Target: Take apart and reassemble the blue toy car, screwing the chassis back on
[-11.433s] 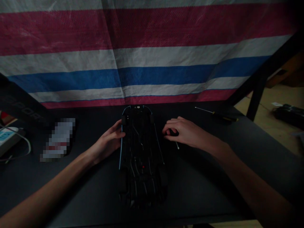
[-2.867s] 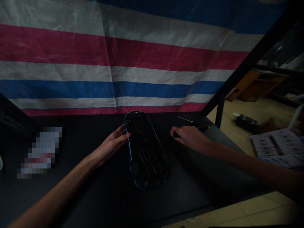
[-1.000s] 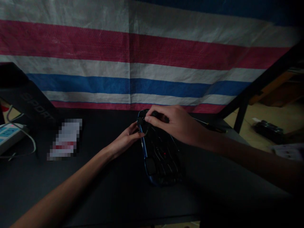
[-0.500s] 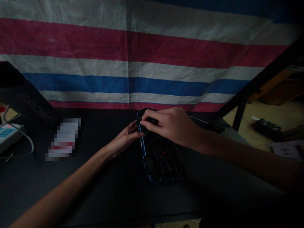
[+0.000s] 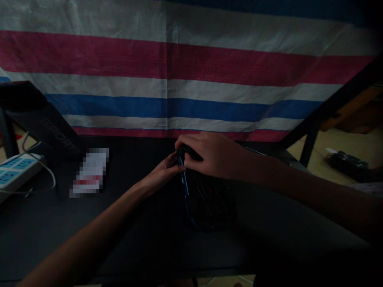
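Note:
A dark blue toy car (image 5: 213, 205) lies upside down on the black table, its black underside facing up and a small red spot showing on it. My left hand (image 5: 163, 173) holds the car's left edge near the far end, thumb and fingers closed about the blue rim. Over that same far end bends my right hand (image 5: 206, 153), its fingers and thumb closed on the car around the far left wheel. A dark part shows beneath the right palm; the dim light hides its detail. Most of the car's far end is covered by the hand.
On the left, a white power strip (image 5: 19, 171) with a cable lies before a black box (image 5: 58, 127) marked SPORT. A blurred-out packet (image 5: 91, 171) is nearby. A thin screwdriver (image 5: 255, 151) lies behind my right arm. Striped sheeting (image 5: 119, 87) hangs behind the table.
My right hand's fingers have spread further over the far left corner of the car and cover more of the wheel. The left hand keeps its hold. The whole view has shifted slightly.

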`<state>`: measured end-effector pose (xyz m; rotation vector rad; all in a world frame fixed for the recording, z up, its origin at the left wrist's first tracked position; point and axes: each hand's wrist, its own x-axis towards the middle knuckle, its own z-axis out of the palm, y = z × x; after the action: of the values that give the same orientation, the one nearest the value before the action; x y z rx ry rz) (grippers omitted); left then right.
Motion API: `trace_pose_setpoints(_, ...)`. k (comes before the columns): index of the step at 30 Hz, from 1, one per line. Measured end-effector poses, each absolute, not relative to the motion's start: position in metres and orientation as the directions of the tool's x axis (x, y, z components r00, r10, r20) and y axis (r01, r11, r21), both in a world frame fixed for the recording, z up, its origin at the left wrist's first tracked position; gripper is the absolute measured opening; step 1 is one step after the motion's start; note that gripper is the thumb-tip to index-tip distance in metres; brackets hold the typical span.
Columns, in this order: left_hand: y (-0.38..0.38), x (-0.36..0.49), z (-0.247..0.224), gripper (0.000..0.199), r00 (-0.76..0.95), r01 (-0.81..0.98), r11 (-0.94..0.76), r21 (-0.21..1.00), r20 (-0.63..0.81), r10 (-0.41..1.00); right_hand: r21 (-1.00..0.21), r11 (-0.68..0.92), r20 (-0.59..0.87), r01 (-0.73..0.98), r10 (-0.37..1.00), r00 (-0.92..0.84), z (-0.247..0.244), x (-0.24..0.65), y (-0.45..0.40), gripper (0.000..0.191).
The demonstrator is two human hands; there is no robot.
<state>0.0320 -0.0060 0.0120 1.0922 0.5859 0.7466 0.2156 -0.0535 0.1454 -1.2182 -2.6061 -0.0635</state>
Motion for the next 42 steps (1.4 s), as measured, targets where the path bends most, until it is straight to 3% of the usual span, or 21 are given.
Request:
trace_pose_setpoints(6,-0.008,0.033,0.017,0.074,0.62,-0.247,0.27,0.93,-0.062,0.782,-0.011,0.543,0.234,0.84,0.818,-0.525,0.145,0.214,-0.055,0.03)
trace_pose_setpoints(9,-0.007,0.032,0.015,0.064,0.633,-0.262,0.249,0.932,-0.029,0.774,-0.098,0.617,0.241,0.781,0.776,-0.583,0.146,0.212,-0.056,0.02)
trace_pose_setpoints(11,-0.005,0.031,0.012,0.06,0.642,-0.251,0.246,0.936,-0.03,0.766,-0.121,0.685,0.225,0.719,0.724,-0.652,0.146,0.21,-0.056,0.024)
trace_pose_setpoints(17,-0.003,0.03,0.009,0.051,0.652,-0.261,0.235,0.936,-0.009,0.758,-0.035,0.581,0.238,0.813,0.795,-0.558,0.147,0.207,-0.06,0.029)
trace_pose_setpoints(20,-0.004,0.031,0.01,0.057,0.648,-0.274,0.234,0.933,-0.001,0.761,-0.065,0.675,0.223,0.735,0.728,-0.648,0.149,0.207,-0.059,0.021)
trace_pose_setpoints(22,-0.004,0.032,0.01,0.057,0.642,-0.269,0.243,0.932,-0.014,0.766,-0.012,0.693,0.194,0.721,0.709,-0.678,0.15,0.207,-0.059,0.022)
trace_pose_setpoints(25,-0.005,0.032,0.011,0.059,0.632,-0.266,0.251,0.931,-0.028,0.775,0.101,0.598,0.212,0.795,0.768,-0.604,0.15,0.207,-0.06,0.031)
trace_pose_setpoints(27,-0.005,0.032,0.011,0.061,0.627,-0.27,0.25,0.93,-0.028,0.779,0.08,0.569,0.229,0.819,0.789,-0.57,0.149,0.207,-0.061,0.026)
trace_pose_setpoints(31,-0.005,0.031,0.013,0.053,0.637,-0.256,0.241,0.936,-0.024,0.771,-0.023,0.672,0.21,0.74,0.727,-0.654,0.15,0.208,-0.061,0.018)
trace_pose_setpoints(36,-0.005,0.032,0.014,0.049,0.632,-0.268,0.242,0.933,-0.02,0.774,0.095,0.54,0.226,0.837,0.807,-0.546,0.149,0.212,-0.061,0.033)
trace_pose_setpoints(39,-0.005,0.032,0.013,0.045,0.63,-0.275,0.237,0.932,-0.011,0.776,0.035,0.683,0.218,0.73,0.707,-0.673,0.15,0.216,-0.06,0.022)
trace_pose_setpoints(42,-0.005,0.03,0.011,0.033,0.622,-0.266,0.227,0.937,-0.014,0.783,0.032,0.798,0.196,0.602,0.586,-0.786,0.149,0.218,-0.06,0.024)
